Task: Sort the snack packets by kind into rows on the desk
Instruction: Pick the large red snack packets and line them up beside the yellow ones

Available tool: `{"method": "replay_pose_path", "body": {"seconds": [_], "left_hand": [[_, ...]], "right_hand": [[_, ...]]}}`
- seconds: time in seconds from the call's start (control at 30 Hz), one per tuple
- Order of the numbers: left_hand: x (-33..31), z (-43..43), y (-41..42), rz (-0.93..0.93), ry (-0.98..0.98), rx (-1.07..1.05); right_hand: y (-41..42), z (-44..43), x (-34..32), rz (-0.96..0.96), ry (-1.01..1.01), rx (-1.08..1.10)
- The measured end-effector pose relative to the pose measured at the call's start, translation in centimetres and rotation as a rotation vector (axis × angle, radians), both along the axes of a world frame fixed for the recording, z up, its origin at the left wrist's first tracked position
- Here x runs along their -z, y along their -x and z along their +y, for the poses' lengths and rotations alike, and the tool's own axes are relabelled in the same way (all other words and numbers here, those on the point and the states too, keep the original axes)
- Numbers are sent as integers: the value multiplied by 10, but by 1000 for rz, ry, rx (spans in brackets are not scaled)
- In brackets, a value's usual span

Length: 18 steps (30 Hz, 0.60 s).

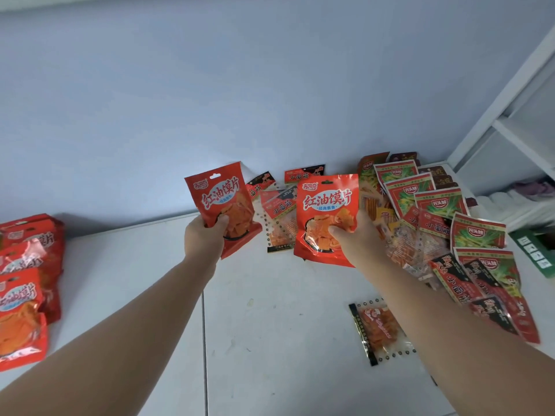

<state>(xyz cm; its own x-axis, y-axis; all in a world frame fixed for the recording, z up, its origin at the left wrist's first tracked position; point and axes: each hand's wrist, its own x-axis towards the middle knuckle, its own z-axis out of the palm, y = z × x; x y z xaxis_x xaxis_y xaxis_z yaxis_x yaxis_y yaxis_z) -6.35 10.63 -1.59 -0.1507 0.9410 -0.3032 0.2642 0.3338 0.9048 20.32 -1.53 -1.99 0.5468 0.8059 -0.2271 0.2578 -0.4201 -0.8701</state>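
My left hand [205, 235] grips an orange-red snack packet [219, 193] and holds it upright above the white desk [270, 340]. A second packet of the same kind [326, 202] is held upright by my right hand [357, 238], just to the right. A row of matching orange-red packets [24, 283] lies overlapped at the left edge of the desk. An unsorted heap of mixed packets [444, 229], red-and-green ones, black-and-red ones and clear ones, covers the desk at the right. One clear packet with a black edge [377, 328] lies alone under my right forearm.
The desk stands against a pale blue wall [270, 100]. White shelving [516, 139] rises at the right, with a green box [537, 250] beside the heap. A seam [203, 340] runs down the desk top between my arms.
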Motion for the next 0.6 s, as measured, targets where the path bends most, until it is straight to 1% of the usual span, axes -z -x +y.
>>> {"method": "replay_pose_path", "body": {"seconds": [0.1, 0.17, 0.3, 0.5, 0.6], "left_hand": [[-8, 1, 22, 21, -52, -22], [-13, 0, 34, 11, -68, 3], [-26, -10, 46, -51, -68, 100], [-32, -36, 67, -178, -45, 260], [-32, -47, 75, -228, -45, 298]], "right_hand": [[18, 0, -7, 49, -31, 29], [31, -1, -12, 65, -65, 36], [57, -7, -21, 124, -116, 30], [96, -21, -38, 220, -149, -51], [111, -29, -38, 263, -131, -87]]}}
